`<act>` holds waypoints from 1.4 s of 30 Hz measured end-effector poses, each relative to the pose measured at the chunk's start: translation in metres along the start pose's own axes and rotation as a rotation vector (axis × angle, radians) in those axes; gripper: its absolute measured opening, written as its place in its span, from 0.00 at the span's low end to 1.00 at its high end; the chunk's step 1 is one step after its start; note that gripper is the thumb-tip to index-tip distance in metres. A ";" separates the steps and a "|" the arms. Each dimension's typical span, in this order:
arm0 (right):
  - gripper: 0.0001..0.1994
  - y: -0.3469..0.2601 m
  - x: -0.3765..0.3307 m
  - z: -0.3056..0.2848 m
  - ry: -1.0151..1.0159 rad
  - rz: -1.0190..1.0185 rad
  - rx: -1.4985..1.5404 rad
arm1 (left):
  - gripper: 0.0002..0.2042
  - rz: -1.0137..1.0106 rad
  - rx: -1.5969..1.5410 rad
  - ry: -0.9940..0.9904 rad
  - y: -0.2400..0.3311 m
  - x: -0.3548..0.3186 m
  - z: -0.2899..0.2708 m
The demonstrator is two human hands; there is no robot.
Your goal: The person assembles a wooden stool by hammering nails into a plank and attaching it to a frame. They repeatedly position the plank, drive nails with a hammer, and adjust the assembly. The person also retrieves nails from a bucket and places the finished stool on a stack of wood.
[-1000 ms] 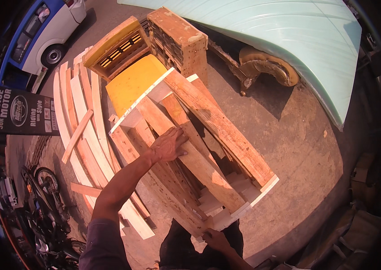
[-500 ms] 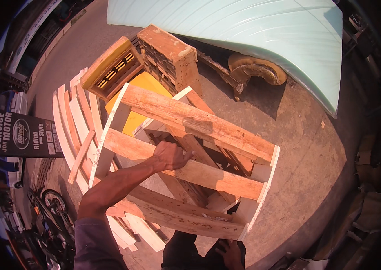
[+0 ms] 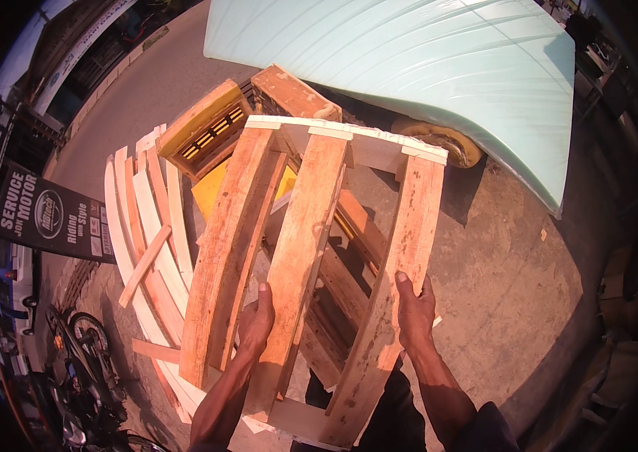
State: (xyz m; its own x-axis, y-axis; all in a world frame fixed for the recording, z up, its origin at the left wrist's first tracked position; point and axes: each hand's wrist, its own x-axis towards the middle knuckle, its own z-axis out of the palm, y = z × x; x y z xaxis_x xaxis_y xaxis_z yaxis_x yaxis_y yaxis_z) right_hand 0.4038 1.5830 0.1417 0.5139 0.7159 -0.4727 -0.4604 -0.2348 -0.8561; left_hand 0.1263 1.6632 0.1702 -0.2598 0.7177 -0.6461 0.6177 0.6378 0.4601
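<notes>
A slatted wooden frame [image 3: 310, 215], with reddish planks joined by pale end pieces, is tilted up before me. My left hand [image 3: 256, 322] grips the edge of its middle plank, thumb pointing up. The outer right plank is clasped by my right hand [image 3: 416, 315], its thumb lying on the face and its fingers partly hidden. Behind and below, seen through the gaps, lies more wooden framework [image 3: 341, 282]; how it connects is hidden.
Long pale boards [image 3: 149, 203] lie stacked on the left. Beyond stand a wooden piece with a yellow panel [image 3: 210, 120] and a block-like wooden piece [image 3: 296, 90]. A pale green sheet [image 3: 409, 60] partly covers curved furniture [image 3: 439, 135]. Motorbikes [image 3: 78, 377] stand at lower left.
The frame has turned from lying crosswise to pointing away from me. My right hand has come up from beside my leg onto the right plank; my left hand has shifted lower.
</notes>
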 end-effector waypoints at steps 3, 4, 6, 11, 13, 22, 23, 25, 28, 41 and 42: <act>0.30 -0.067 0.039 0.027 -0.155 -0.036 -0.312 | 0.49 0.065 -0.332 -0.020 -0.029 -0.003 0.039; 0.29 -0.075 0.055 0.032 -0.183 -0.060 -0.361 | 0.48 0.101 -0.434 -0.029 -0.033 -0.005 0.053; 0.29 -0.083 0.087 0.037 -0.245 -0.112 -0.454 | 0.47 0.141 -0.447 -0.044 -0.028 -0.014 0.072; 0.33 -0.056 0.159 0.037 -0.381 -0.259 -0.839 | 0.44 -0.044 -0.569 -0.167 -0.023 0.005 0.112; 0.37 -0.020 0.188 0.021 -0.323 -0.315 -1.066 | 0.40 -0.177 -0.543 -0.099 -0.047 0.030 0.156; 0.48 0.088 0.093 -0.111 0.027 -0.122 -1.213 | 0.37 0.389 0.050 0.582 -0.146 0.033 0.122; 0.48 0.088 0.081 -0.122 -0.009 0.093 -1.166 | 0.38 0.286 0.013 0.543 -0.162 0.046 0.115; 0.46 0.087 0.076 -0.132 -0.032 0.300 -1.129 | 0.38 0.084 -0.066 0.459 -0.184 0.071 0.112; 0.42 0.100 0.074 -0.139 0.076 0.272 -1.139 | 0.42 0.058 -0.485 0.143 -0.191 0.080 0.104; 0.48 0.069 0.119 -0.135 -0.136 0.316 -1.196 | 0.41 0.178 -0.437 0.233 -0.188 0.073 0.121; 0.41 0.070 0.112 -0.135 -0.105 0.278 -1.193 | 0.45 0.149 -0.356 0.240 -0.194 0.075 0.122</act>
State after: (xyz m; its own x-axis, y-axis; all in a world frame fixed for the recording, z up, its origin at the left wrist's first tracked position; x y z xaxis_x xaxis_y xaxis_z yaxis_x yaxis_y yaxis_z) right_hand 0.5269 1.5581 0.0012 0.4175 0.5825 -0.6974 0.4337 -0.8022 -0.4104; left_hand 0.0776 1.5597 -0.0417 -0.3779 0.8268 -0.4166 0.3784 0.5486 0.7455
